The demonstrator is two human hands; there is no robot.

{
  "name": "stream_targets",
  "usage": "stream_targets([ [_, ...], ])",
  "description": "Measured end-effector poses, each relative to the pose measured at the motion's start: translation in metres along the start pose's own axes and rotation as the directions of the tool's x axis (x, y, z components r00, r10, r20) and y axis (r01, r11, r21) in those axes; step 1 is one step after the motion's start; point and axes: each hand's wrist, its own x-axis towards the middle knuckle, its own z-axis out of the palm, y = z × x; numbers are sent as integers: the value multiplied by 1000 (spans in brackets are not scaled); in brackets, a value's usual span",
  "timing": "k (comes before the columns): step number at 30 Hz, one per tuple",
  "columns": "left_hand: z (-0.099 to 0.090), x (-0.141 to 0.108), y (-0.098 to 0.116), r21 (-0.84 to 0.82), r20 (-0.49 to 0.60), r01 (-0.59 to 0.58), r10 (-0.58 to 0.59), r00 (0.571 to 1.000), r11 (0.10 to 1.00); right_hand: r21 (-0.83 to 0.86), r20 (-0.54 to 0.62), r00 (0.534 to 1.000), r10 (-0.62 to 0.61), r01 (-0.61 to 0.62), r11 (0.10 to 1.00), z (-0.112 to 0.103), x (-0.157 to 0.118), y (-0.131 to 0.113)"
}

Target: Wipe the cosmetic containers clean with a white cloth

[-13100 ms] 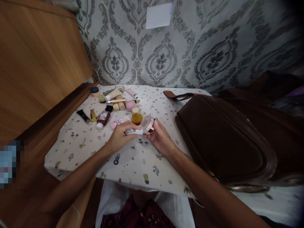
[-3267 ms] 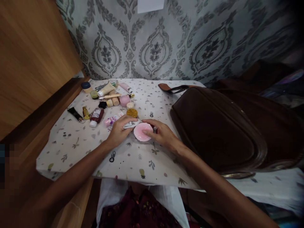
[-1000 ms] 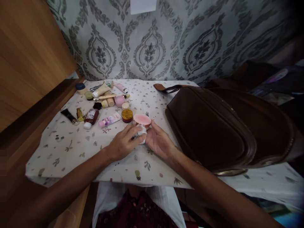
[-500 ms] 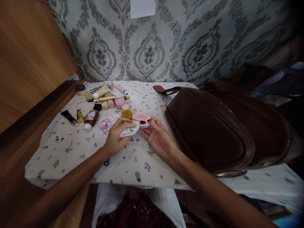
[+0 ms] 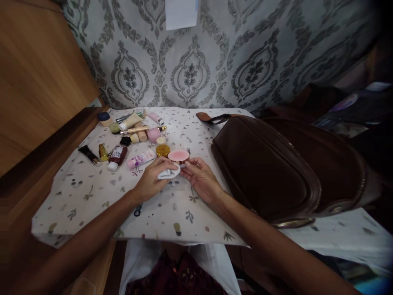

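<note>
Cloth [image 5: 168, 173] and pink-topped jar [image 5: 178, 155], held close together between the surface's [image 5: 159, 223] near and far edges.
The left hand [image 5: 151, 180] pinches the folded white cloth; the right hand [image 5: 203, 180] grips the jar's right side with its fingertips. A brown bag [image 5: 276, 172] lies toward the right edge, a gold-lidded jar [image 5: 163, 150] just beside the first, a cream tube [image 5: 130, 121] toward the far left corner.

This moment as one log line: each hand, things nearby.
left hand: holding folded white cloth | right hand: holding pink-topped jar | nearby: gold-lidded jar, brown bag
</note>
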Motion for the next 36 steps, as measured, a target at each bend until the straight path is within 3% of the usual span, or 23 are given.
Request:
stream_targets([
  [7,-3,1,-3,-65,19,36,-35,999,997,-198,-111,980,-165,141,970,3,12,9],
  [12,-13,1,-2,-150,15,100,-99,995,984,-387,-51,972,-229,192,902,4,23,12],
  [15,-19,6,1,-185,-67,192,-208,976,964,-559,-31,948,-317,246,791,4,22,11],
  [18,-27,20,3,-139,-140,218,-237,961,966,-716,87,905,-416,347,605,7,17,6],
  [20,-32,35,3,-61,-125,210,-216,968,976,-754,199,882,-428,416,507,13,14,4],
  [22,-38,51,2,21,-48,207,-206,977,978,-743,293,876,-383,460,486,19,14,3],
  [25,-43,68,3,126,101,189,-202,974,974,-717,328,895,-302,444,537,26,20,6],
  [27,-43,70,7,189,137,157,-185,973,969,-687,295,911,-288,412,599,26,26,9],
  [33,-28,31,23,174,145,3,-29,989,985,-348,77,958,-278,287,893,14,41,15],
  [36,-25,15,22,85,47,6,-10,999,996,-158,41,980,-197,201,967,11,35,9],
])
